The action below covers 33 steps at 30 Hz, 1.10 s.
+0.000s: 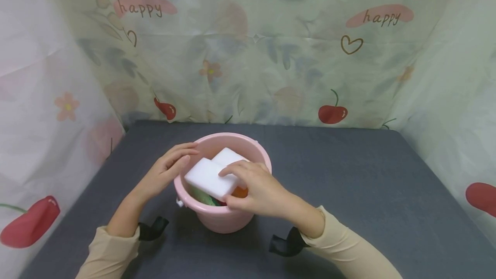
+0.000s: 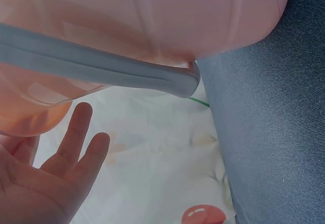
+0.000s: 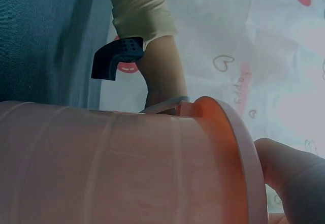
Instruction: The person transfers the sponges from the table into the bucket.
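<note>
A pink bucket (image 1: pixel 222 221) stands on the dark table. Two white sponges lie in its mouth, the front one (image 1: pixel 209 178) overlapping the rear one (image 1: pixel 229 155). My right hand (image 1: pixel 263 188) reaches over the near right rim and pinches the front sponge at its right end, thumb at the near edge and fingers on top. At the left rim, my left hand (image 1: pixel 168 169) has its fingers loosely extended, fingertips right at the rim. Below the sponges show a green item (image 1: pixel 202 196) and an orange one (image 1: pixel 240 192), mostly hidden.
The bucket's grey handle (image 2: pixel 101 69) hangs down its side in the left wrist view. Black wrist mounts (image 1: pixel 288 242) sit at both cuffs. Patterned fabric (image 1: pixel 255 55) walls the table (image 1: pixel 348 175) at the back and on both sides.
</note>
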Motion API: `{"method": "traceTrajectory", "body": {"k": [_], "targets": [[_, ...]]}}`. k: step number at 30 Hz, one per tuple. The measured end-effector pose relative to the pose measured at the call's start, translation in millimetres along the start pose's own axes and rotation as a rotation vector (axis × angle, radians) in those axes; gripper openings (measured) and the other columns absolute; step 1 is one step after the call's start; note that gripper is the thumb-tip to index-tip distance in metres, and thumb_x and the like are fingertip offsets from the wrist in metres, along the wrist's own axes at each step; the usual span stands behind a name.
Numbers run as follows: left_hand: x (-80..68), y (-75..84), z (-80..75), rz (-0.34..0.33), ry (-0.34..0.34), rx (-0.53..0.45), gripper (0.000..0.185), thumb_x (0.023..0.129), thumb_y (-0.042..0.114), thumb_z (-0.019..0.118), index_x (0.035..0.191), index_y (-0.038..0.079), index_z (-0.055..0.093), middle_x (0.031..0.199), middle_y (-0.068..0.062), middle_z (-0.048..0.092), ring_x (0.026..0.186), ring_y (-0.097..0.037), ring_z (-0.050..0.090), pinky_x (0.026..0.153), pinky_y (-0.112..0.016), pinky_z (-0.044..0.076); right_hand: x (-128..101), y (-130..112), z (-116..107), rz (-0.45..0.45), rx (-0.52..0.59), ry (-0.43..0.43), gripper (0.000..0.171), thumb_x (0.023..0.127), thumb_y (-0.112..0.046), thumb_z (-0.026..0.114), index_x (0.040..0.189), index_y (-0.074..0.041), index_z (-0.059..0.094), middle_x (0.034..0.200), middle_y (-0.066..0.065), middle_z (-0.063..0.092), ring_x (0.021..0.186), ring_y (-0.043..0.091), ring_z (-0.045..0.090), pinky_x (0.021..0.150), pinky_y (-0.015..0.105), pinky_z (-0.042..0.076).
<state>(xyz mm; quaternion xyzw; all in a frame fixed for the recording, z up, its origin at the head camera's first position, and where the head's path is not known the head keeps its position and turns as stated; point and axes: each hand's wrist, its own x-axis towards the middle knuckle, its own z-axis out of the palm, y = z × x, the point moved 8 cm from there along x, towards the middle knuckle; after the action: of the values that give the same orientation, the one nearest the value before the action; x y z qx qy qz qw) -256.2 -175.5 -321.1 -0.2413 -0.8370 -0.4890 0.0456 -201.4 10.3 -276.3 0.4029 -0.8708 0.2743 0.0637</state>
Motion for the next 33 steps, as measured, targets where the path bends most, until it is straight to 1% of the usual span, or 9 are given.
{"method": "traceTrajectory", "body": {"k": [8,14,19,21,22,26,28,29,33], "targets": [[0.2,0.9,0.3,0.009,0.000,0.003,0.030,0.099,0.016,0.043,0.124,0.008,0.057,0.143,-0.008,0.042,0.134,-0.027,0.034,0.096,-0.008,0.032,1,2,3,0.034,-0.035,-0.050,0.039,0.082,-0.032,0.067,0.116,-0.016,0.058,0.115,-0.002,0.063,0.110,0.013,0.054,0.094,0.042,0.036],[0.8,1.2,0.7,0.012,0.000,-0.002,0.030,0.099,0.016,0.043,0.124,0.007,0.056,0.143,-0.009,0.042,0.134,-0.026,0.034,0.096,-0.007,0.032,1,1,1,0.010,-0.009,-0.051,0.038,0.083,-0.031,0.067,0.116,-0.013,0.059,0.116,-0.001,0.061,0.110,0.012,0.052,0.094,0.042,0.037],[0.7,1.1,1.1,0.005,-0.004,-0.008,0.030,0.099,0.017,0.043,0.124,0.008,0.056,0.143,-0.008,0.042,0.134,-0.026,0.035,0.096,-0.007,0.032,-2,4,-5,-0.013,0.068,-0.017,0.036,0.084,-0.026,0.067,0.115,-0.010,0.059,0.116,0.002,0.059,0.096,0.012,0.057,0.086,0.030,0.046],[0.8,1.5,1.2,0.006,-0.005,-0.011,0.030,0.099,0.016,0.044,0.124,0.008,0.056,0.143,-0.009,0.042,0.133,-0.024,0.035,0.096,-0.007,0.033,-3,6,-9,-0.011,0.082,0.010,0.035,0.083,-0.024,0.068,0.114,-0.010,0.060,0.116,0.003,0.059,0.096,0.013,0.058,0.085,0.030,0.047],[1.0,1.6,1.2,0.007,-0.005,-0.012,0.030,0.099,0.016,0.044,0.124,0.008,0.056,0.143,-0.009,0.042,0.133,-0.022,0.035,0.096,-0.007,0.033,-4,9,-11,-0.009,0.102,0.019,0.034,0.084,-0.023,0.068,0.114,-0.009,0.060,0.116,0.004,0.058,0.091,0.011,0.060,0.082,0.029,0.049],[1.8,1.5,1.4,0.013,-0.010,-0.015,0.030,0.098,0.015,0.044,0.125,0.007,0.056,0.143,-0.009,0.042,0.133,-0.020,0.035,0.096,-0.007,0.033,-9,19,-21,0.036,0.095,0.065,0.033,0.083,-0.022,0.068,0.113,-0.010,0.061,0.117,0.002,0.059,0.104,0.016,0.057,0.094,0.043,0.041],[2.0,1.3,1.4,0.012,-0.014,-0.013,0.030,0.098,0.015,0.044,0.125,0.007,0.056,0.143,-0.009,0.042,0.133,-0.022,0.035,0.096,-0.007,0.033,-12,26,-25,0.068,0.102,0.077,0.034,0.083,-0.021,0.068,0.114,-0.010,0.061,0.117,0.002,0.059,0.103,0.018,0.057,0.094,0.045,0.040],[2.1,1.4,1.3,0.013,-0.015,-0.013,0.030,0.098,0.015,0.044,0.125,0.007,0.056,0.143,-0.010,0.042,0.133,-0.024,0.035,0.096,-0.007,0.033,-14,30,-28,0.086,0.092,0.088,0.034,0.083,-0.021,0.069,0.114,-0.010,0.061,0.117,0.002,0.060,0.109,0.020,0.053,0.095,0.048,0.038],[2.3,2.1,0.9,0.009,-0.020,-0.006,0.030,0.098,0.016,0.045,0.125,0.008,0.056,0.142,-0.010,0.042,0.133,-0.028,0.035,0.095,-0.006,0.033,-20,43,-40,0.121,0.074,0.116,0.035,0.083,-0.021,0.069,0.116,-0.012,0.061,0.119,0.003,0.059,0.115,0.022,0.051,0.096,0.048,0.040]]}}
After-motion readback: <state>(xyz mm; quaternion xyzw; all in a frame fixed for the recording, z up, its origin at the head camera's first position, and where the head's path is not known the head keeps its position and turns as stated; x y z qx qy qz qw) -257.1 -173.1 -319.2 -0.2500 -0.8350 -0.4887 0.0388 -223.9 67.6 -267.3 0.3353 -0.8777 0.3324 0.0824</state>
